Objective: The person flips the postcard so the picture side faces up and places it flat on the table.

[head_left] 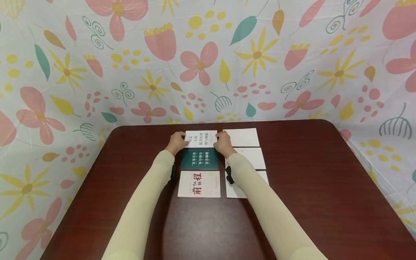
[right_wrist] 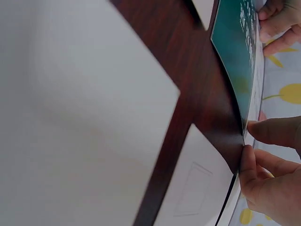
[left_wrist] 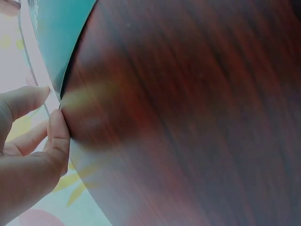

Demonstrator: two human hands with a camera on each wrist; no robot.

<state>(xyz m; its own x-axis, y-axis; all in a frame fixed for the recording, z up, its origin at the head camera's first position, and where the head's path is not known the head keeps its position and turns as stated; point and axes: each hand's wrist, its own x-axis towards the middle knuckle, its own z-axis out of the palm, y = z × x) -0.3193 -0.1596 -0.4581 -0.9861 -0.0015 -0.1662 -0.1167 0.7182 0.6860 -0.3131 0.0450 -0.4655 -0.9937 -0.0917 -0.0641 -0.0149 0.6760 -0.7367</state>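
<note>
A white card (head_left: 200, 139) printed with dark Chinese characters lies at the far end of the left column of cards. My left hand (head_left: 177, 142) pinches its left edge; in the left wrist view, the thumb and fingers of that hand (left_wrist: 35, 136) meet right at the card's edge. On the opposite side, my right hand (head_left: 224, 143) holds the right edge between thumb and fingers, seen close up in the right wrist view (right_wrist: 273, 165). A dark green card (head_left: 186, 159) with white characters sits directly against the near side of the white one.
Nearer me is a pale card (head_left: 183, 184) with large red characters. To the right runs a column of white cards: a far one (head_left: 243, 137), a middle one (head_left: 255, 157) and a near one (head_left: 235, 191), partly covered by my right sleeve. A flowered cloth (head_left: 201, 90) hangs behind the dark red table (head_left: 308, 180).
</note>
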